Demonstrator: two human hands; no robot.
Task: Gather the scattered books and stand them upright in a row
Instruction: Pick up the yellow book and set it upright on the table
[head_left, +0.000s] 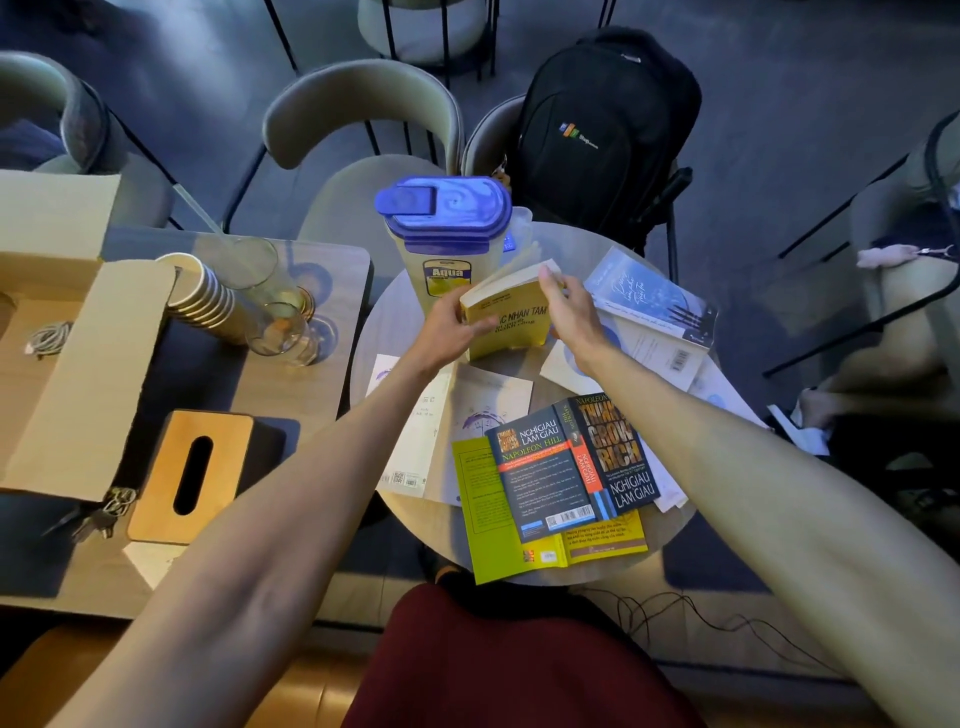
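A yellow book (514, 322) stands upright on the round table (415, 514), leaning against a blue-lidded pitcher (447, 234). My left hand (452, 327) grips its left edge and my right hand (566, 312) holds its right top corner. A dark book (571, 462) lies open face down near the front edge, on top of a yellow-green book (488, 519). A white book (467, 415) lies flat at the left under my left arm. A blue-and-white book (649, 296) lies flat at the back right, over another white book (654, 348).
A rectangular table at left carries an open cardboard box (78, 364), stacked paper cups (202, 296), drinking glasses (280, 327) and a wooden tissue box (192, 473). Chairs ring the far side; a black backpack (602, 130) sits on one. Cables (675, 613) trail on the floor.
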